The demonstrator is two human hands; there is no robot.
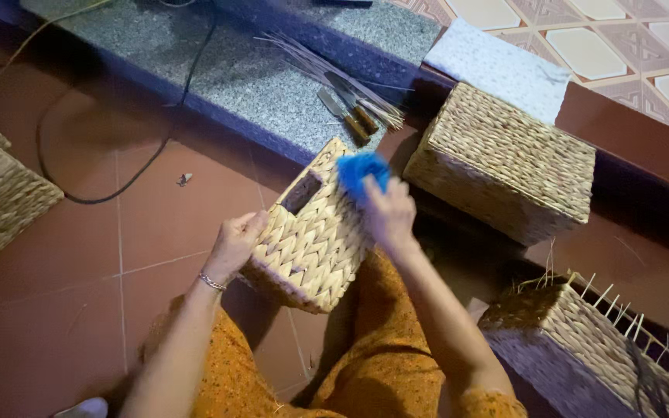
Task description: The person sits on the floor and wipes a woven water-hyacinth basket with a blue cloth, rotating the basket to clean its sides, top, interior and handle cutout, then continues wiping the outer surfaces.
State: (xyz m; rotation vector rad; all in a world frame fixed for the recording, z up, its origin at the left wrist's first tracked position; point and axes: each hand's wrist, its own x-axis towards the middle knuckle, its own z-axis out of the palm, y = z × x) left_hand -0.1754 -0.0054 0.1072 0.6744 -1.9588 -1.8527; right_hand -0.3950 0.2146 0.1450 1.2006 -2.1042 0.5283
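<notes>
My left hand [234, 244] grips the basket [313, 232] on my lap; my right hand [387, 213], closed around a blue brush [362, 172], brushes its weave. Next needs turning it.

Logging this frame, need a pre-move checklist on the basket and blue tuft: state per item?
1. Left hand grips basket edge: ok.
2. Right hand holds blue tuft against the basket top: ok.
3. Basket tilted, propped over the lap: ok.
4. Handle slot unobstructed: ok.
5. Knives on the stone ledge, apart from both hands: ok.
6. What the blue tuft is: cannot tell.
</notes>
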